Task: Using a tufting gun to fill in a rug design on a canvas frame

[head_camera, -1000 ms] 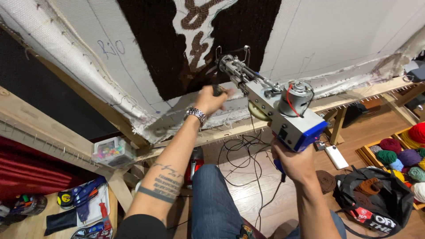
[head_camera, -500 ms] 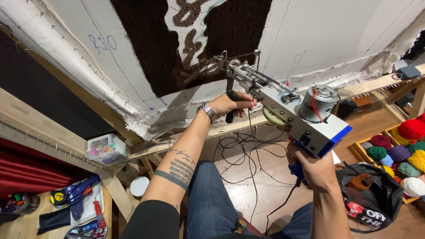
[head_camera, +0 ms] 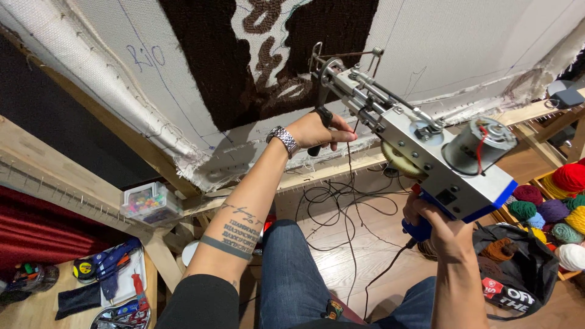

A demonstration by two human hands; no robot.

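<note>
- Both hands hold one big tool, a tufting gun (head_camera: 426,158) made of grey metal with a blue back end.
- My left hand (head_camera: 317,131) is shut tight around the black front handle (head_camera: 322,125) of the gun.
- My right hand (head_camera: 436,225) is wrapped around the blue grip (head_camera: 417,228) under the gun. I think a finger sits on the trigger, but I cannot see it well.
- The gun's pointy front end (head_camera: 323,67) is right up at the white cloth (head_camera: 463,42) on the wooden frame (head_camera: 341,167), close to the brown fuzzy patch (head_camera: 256,55).
- A silver watch (head_camera: 284,140) is on my left wrist.
- Black cords (head_camera: 341,207) lie in a tangle on the wood floor under the frame.
- Balls of yarn (head_camera: 557,201) in red, green, purple and yellow sit in a box on my right.
- A small clear box (head_camera: 146,204) of bright little bits rests on the frame on my left.
</note>
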